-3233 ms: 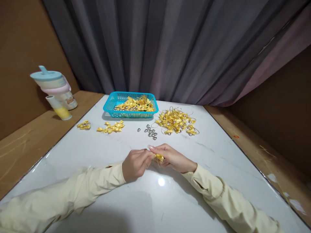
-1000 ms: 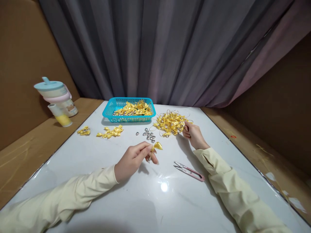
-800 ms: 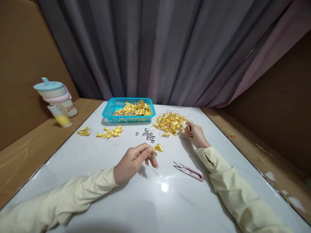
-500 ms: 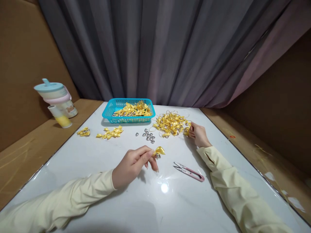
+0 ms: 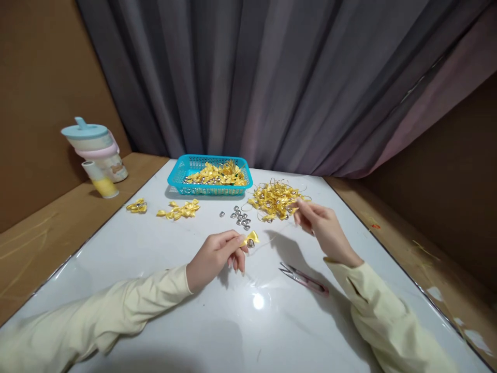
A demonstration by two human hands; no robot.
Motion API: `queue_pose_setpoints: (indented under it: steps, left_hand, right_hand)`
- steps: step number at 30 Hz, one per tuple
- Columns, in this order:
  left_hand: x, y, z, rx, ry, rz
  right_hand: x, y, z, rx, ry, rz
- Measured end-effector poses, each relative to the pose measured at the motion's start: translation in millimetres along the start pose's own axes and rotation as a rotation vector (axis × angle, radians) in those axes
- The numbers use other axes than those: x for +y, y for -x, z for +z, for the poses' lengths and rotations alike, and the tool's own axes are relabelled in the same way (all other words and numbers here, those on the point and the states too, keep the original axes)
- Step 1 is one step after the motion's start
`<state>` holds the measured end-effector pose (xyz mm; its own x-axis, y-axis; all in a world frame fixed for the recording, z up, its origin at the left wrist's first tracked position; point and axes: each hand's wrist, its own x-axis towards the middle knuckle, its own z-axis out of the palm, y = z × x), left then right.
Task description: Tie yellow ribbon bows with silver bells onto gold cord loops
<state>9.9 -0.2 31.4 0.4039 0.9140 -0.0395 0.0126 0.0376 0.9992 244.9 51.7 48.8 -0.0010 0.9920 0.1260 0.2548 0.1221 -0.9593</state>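
My left hand pinches a yellow ribbon bow that has a silver heart-shaped bead on it, just above the table. My right hand is raised above the table, thumb and forefinger pressed together. A thin, faint thread runs from the bow towards these fingertips. Beyond my right hand lies a pile of yellow bows with beads and looped cords. Several loose silver heart beads rest left of that pile. Pink-handled thread snips lie below my right hand, blades pointing left.
A blue plastic basket with yellow bows and silver beads stands at the back. Small groups of yellow bows lie to the left. A lidded cup and a spool of yellow thread stand beyond the left table edge.
My right hand has drawn back from the pile and lifted, with a thread stretching between it and the bow. My left hand keeps hold of the bow, which has turned slightly.
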Motion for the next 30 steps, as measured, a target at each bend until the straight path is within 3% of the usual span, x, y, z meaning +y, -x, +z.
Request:
queue_pose_setpoints:
  steps: [4, 5, 10, 13, 16, 24, 30]
  left_hand:
    - [-19.3, -5.3, 1.6, 0.035, 0.017, -0.020]
    - [-23.6, -6.1, 2.0, 0.034, 0.016, -0.026]
    - [-35.8, -6.8, 1.7, 0.000, 0.013, -0.082]
    - [-38.3, -5.6, 0.9, -0.040, 0.014, -0.090]
    - [-39.9, -4.6, 0.6, -0.079, 0.017, -0.082]
    - [-43.4, -2.5, 0.2, -0.087, -0.065, -0.002]
    - [-44.4, -0.3, 2.3, -0.073, -0.108, 0.042]
  right_hand:
    - [-10.6, 50.2, 31.8, -0.330, 0.383, -0.232]
    - [-8.3, 59.3, 38.6, -0.364, 0.481, -0.307]
    - [11.4, 74.4, 55.6, -0.400, 0.970, -0.774]
    - [16.9, 70.9, 56.7, -0.367, 1.077, -0.920]
    - [18.3, 68.6, 57.0, -0.326, 1.050, -0.953]
    - [26.3, 71.3, 57.5, -0.310, 0.880, -0.780]
    - [28.9, 72.3, 58.4, -0.269, 0.807, -0.785]
